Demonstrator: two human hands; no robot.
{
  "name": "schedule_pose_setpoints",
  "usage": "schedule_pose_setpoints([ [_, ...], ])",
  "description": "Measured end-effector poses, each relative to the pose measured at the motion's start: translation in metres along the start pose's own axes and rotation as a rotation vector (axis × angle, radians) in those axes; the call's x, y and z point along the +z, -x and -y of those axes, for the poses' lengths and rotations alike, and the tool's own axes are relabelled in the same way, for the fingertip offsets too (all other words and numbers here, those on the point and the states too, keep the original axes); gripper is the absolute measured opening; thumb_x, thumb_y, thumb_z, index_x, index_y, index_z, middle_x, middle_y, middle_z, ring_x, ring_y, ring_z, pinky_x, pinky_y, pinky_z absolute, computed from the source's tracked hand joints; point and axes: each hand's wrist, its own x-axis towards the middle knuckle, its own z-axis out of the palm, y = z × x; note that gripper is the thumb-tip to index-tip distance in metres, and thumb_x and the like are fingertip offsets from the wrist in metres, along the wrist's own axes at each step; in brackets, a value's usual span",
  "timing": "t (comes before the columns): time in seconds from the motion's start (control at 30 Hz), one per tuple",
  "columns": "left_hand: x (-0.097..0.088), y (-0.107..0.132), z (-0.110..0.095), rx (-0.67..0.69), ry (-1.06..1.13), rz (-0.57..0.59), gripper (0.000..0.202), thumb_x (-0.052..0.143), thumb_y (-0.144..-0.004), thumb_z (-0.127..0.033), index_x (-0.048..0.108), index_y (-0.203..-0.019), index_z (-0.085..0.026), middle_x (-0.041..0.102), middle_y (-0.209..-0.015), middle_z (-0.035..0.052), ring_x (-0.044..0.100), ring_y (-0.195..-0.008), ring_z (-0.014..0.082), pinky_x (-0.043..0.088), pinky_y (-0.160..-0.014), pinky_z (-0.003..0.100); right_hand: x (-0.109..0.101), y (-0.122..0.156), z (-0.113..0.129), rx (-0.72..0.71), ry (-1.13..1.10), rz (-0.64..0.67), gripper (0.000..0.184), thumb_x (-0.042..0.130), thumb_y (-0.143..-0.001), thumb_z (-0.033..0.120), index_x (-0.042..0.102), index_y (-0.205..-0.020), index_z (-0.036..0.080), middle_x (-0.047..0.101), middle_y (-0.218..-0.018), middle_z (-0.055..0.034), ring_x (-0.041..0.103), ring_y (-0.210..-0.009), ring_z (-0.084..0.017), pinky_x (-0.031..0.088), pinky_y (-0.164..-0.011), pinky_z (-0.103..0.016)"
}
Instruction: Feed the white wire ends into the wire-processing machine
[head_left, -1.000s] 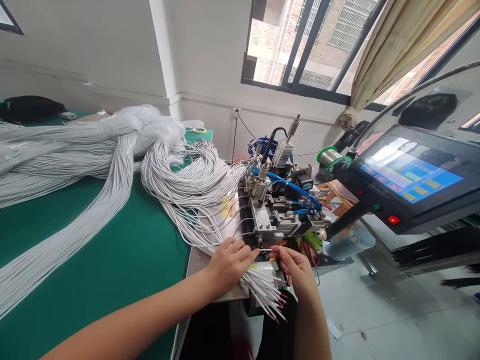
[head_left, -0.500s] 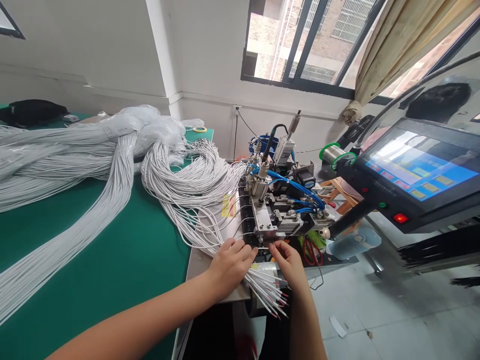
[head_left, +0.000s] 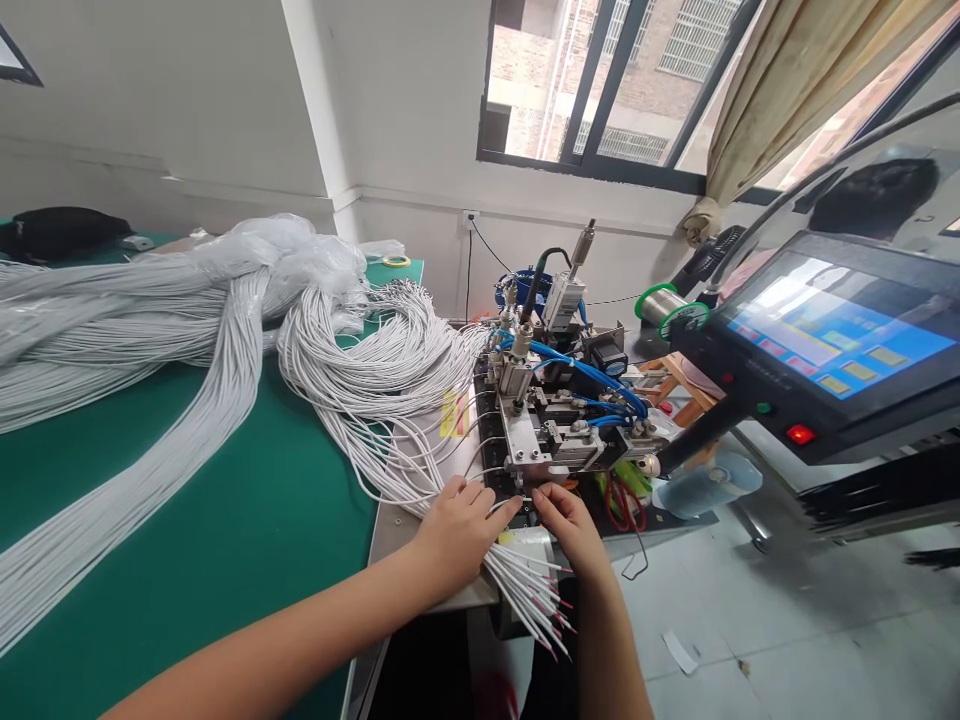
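A bundle of white cables point(head_left: 529, 590) with stripped, reddish ends runs under my left hand point(head_left: 463, 525). That hand is closed round the bundle, its index finger stretched to the front of a bench machine point(head_left: 523, 432). A short piece of one white cable point(head_left: 527, 500) shows between my two hands at the machine's front. My right hand point(head_left: 570, 522) pinches at this cable's end with thumb and forefinger; the very tip is hidden by the fingers. Several more cables lie in a row in the machine's black holder point(head_left: 487, 440).
Large coils of white cable point(head_left: 360, 350) cover the green table point(head_left: 300, 530). On the right stand a touch screen point(head_left: 840, 315) on an arm and a spool of solder wire point(head_left: 666, 308). Red-handled scissors point(head_left: 621, 500) lie beside the machine. A person's head point(head_left: 874, 205) shows behind the screen.
My left index finger has reached a little further right, toward the cable's end. My right fingertips have shifted slightly left, so the hands are closer together. The view has moved slightly.
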Motion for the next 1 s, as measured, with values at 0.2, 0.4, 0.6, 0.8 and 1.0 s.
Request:
schedule_pose_setpoints([
  [0.2,-0.001,0.000,-0.001,0.009,-0.016,0.023,0.056,0.055,-0.080,-0.018,0.044,-0.135,-0.024,0.059,-0.087,0.0057,0.054,-0.081,0.0229,0.033,-0.079,0.038,0.000,0.002,-0.002,-0.043,0.033,-0.030,0.034,0.057,-0.087,0.047,0.049,-0.069,0.019,0.038,-0.063,0.0043,0.034,-0.059,-0.012,0.030,-0.055,-0.023],
  [0.4,-0.002,-0.001,-0.001,0.022,-0.013,0.042,0.057,0.056,-0.080,-0.019,0.044,-0.135,-0.024,0.059,-0.087,0.0057,0.055,-0.080,0.0237,0.033,-0.081,0.040,0.000,0.002,-0.004,0.018,0.043,-0.017,0.039,0.057,-0.083,0.054,0.048,-0.067,0.020,0.037,-0.062,0.0046,0.033,-0.057,-0.012,0.030,-0.053,-0.023],
  [0.6,-0.003,-0.002,0.000,0.040,-0.015,0.082,0.062,0.054,-0.080,-0.017,0.039,-0.139,-0.027,0.059,-0.088,0.0055,0.056,-0.081,0.0242,0.034,-0.082,0.041,-0.002,0.001,-0.004,0.053,-0.012,0.030,0.037,0.055,-0.084,0.054,0.046,-0.069,0.020,0.034,-0.063,0.0049,0.030,-0.057,-0.012,0.027,-0.052,-0.022],
  [0.8,-0.007,-0.005,-0.001,0.033,-0.021,0.131,0.068,0.056,-0.080,-0.016,0.034,-0.142,-0.030,0.061,-0.088,0.0058,0.057,-0.081,0.0241,0.035,-0.081,0.040,0.003,-0.004,-0.001,0.069,-0.014,-0.009,0.038,0.057,-0.078,0.053,0.045,-0.063,0.020,0.036,-0.057,0.0057,0.030,-0.054,-0.012,0.025,-0.051,-0.024],
  [1.0,-0.014,-0.010,-0.004,0.011,-0.023,0.181,0.067,0.058,-0.079,-0.017,0.036,-0.141,-0.031,0.062,-0.088,0.0066,0.058,-0.081,0.0242,0.035,-0.080,0.039,0.007,-0.007,-0.003,0.112,-0.102,-0.054,0.036,0.059,-0.072,0.051,0.046,-0.059,0.020,0.031,-0.051,0.0074,0.026,-0.049,-0.010,0.021,-0.048,-0.023],
])
